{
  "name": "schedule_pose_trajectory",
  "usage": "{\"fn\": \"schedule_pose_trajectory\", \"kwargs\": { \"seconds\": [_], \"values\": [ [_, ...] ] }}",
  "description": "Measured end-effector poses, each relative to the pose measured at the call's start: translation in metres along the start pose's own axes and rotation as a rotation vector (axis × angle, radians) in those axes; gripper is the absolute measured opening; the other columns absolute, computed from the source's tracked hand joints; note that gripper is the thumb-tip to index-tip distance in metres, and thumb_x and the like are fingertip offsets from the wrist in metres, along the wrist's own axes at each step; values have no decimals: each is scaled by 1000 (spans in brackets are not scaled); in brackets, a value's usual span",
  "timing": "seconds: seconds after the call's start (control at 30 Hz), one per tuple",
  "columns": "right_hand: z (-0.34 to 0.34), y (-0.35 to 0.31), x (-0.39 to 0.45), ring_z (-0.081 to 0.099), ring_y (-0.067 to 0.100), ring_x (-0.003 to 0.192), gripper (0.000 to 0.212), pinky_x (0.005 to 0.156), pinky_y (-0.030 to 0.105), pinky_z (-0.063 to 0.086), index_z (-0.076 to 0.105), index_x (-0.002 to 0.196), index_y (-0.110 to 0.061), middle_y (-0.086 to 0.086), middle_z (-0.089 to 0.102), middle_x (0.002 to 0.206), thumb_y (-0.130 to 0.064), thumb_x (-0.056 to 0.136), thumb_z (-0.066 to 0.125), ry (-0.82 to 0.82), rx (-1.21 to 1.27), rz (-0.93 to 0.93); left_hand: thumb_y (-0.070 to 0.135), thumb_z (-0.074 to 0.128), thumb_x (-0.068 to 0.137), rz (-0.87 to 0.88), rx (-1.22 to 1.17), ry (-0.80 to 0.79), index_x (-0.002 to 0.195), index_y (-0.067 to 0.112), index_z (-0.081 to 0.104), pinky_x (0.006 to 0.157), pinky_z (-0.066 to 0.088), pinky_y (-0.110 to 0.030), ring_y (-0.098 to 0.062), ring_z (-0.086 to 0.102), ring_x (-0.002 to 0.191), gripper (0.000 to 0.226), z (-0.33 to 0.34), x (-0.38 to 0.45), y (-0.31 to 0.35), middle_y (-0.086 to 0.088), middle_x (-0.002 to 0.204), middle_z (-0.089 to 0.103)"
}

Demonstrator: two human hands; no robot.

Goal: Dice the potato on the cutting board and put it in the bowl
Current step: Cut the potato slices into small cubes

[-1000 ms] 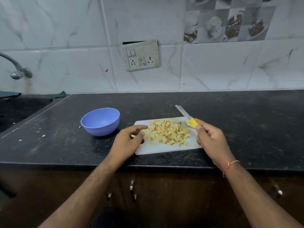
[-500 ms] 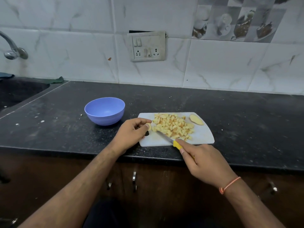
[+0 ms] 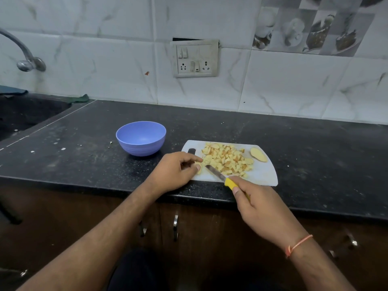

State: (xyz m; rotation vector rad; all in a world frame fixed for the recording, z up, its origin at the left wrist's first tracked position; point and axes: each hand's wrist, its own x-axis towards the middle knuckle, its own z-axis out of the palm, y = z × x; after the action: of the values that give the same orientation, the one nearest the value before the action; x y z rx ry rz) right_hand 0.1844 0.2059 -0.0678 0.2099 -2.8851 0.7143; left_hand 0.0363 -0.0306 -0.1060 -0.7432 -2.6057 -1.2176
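My left hand (image 3: 174,172) pinches a potato piece (image 3: 198,167) at the cutting board (image 3: 262,175) edge. My right hand (image 3: 262,211) grips the knife (image 3: 222,178), blade beside the diced potato (image 3: 226,161). The bowl (image 3: 141,138) stands left. My palm hides most of the handle.

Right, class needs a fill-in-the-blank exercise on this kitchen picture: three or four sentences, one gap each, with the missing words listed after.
1. The right hand holds a knife with a ____ handle.
2. The blue bowl on the counter holds ____ potato pieces.
3. The diced potato lies on the white ____.
4. One uncut slice lies to the ____ of the pile, while the left hand touches the pile's other side.

Missing words: yellow; no; cutting board; right
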Motion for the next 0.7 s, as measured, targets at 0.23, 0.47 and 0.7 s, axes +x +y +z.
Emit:
{"fn": "schedule_pose_trajectory", "kwargs": {
  "seconds": [0.23, 0.47, 0.7],
  "values": [
    [7, -22, 1, 55, 8, 71, 31, 58, 31, 45, 57, 124, -33, -10, 59, 78, -42, 106, 34, 12, -226, 63, 53, 76, 88, 53, 91, -36, 129, 36, 75, 101, 53, -32, -2, 63, 112, 45, -6, -4, -6, 22, 112, 68],
    [12, -32, 5, 54, 7, 71, 25, 55, 27, 40, 56, 98, -32, -12, 56, 80, -50, 105, 39, 32, -275, 140, 51, 90, 74, 3, 15, -85, 118, 41, 78, 96, 49, -22, 3, 61, 114, 47, -15, -11, -12, 24, 119, 66],
    [9, -34, 11, 53, 7, 73, 22, 55, 26, 37, 54, 105, -31, -12, 56, 84, -46, 106, 39, -13, -241, 181, 40, 90, 81, 35, 38, -98, 112, 43, 81, 90, 44, -14, 3, 61, 110, 33, -14, -5, -13, 22, 114, 65]
  ]
}}
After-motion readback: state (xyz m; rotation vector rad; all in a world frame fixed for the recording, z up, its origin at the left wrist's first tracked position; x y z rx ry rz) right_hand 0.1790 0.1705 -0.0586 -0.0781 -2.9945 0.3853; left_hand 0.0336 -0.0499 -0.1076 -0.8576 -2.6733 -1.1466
